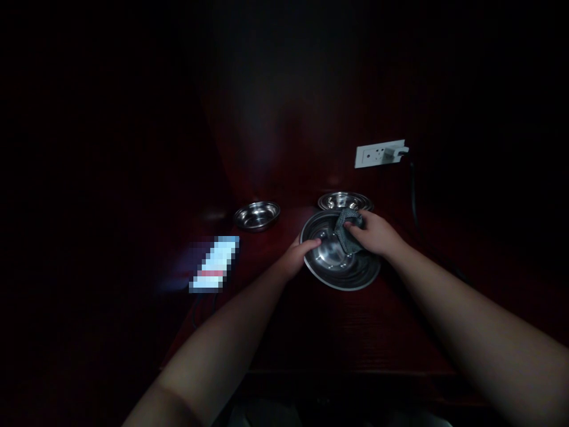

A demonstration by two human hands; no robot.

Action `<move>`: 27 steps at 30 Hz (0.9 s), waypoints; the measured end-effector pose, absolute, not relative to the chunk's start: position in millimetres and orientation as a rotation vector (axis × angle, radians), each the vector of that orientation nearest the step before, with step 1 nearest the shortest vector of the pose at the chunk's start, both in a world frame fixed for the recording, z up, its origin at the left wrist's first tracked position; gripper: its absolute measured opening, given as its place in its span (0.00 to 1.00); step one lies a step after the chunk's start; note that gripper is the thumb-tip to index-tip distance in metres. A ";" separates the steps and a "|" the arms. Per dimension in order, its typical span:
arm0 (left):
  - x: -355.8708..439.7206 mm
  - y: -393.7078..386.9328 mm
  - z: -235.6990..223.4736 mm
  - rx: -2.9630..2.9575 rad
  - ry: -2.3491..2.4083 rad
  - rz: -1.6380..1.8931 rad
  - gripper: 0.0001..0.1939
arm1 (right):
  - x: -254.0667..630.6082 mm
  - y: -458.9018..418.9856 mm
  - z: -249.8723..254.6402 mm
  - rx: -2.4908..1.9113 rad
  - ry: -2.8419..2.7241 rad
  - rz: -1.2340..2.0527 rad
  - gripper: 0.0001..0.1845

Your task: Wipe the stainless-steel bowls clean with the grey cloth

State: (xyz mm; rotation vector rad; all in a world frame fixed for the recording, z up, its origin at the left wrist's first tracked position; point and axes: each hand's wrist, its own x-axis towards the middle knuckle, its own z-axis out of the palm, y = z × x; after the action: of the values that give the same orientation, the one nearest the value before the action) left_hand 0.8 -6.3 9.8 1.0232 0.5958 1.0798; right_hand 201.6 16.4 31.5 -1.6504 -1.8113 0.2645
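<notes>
A large steel bowl point(338, 279) is tilted up toward me on a dark red wooden table point(355, 332). My left hand point(297, 255) grips its left rim, thumb hooked over the edge. My right hand point(373, 232) is closed on a grey cloth point(345, 230) and presses it against the inside of the bowl near the upper rim.
A small steel bowl point(256, 214) stands to the left, another steel bowl point(344, 200) just behind the large one. A lit phone screen point(216, 263) lies at the left. A white wall socket point(379, 154) with a plug and dark cable point(413, 196) is at the back right.
</notes>
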 end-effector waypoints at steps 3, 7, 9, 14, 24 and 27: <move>0.7 -5.5 9.1 1.018 0.606 1.076 0.19 | 202.0 16.6 30.7 -1.638 -1.809 0.277 0.15; 0.3 -4.4 7.8 1.009 0.622 1.089 0.20 | 202.8 17.6 29.5 -1.629 -1.804 0.297 0.15; 0.3 -4.1 7.4 1.007 0.626 1.094 0.20 | 202.9 17.9 29.2 -1.627 -1.804 0.297 0.15; 0.5 -3.4 6.7 1.011 0.620 1.079 0.21 | 202.6 17.8 29.3 -1.634 -1.810 0.278 0.16; 1.0 -3.7 7.0 1.013 0.610 1.095 0.21 | 203.1 18.4 28.4 -1.625 -1.805 0.303 0.15; 0.9 -2.9 6.3 1.014 0.603 1.078 0.22 | 203.2 18.4 28.2 -1.625 -1.803 0.307 0.16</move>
State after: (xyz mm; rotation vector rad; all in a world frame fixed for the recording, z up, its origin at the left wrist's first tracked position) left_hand 0.9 -2.9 6.3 1.0142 0.6031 1.0781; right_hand 203.2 18.4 28.2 -1.6253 -1.8029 0.3069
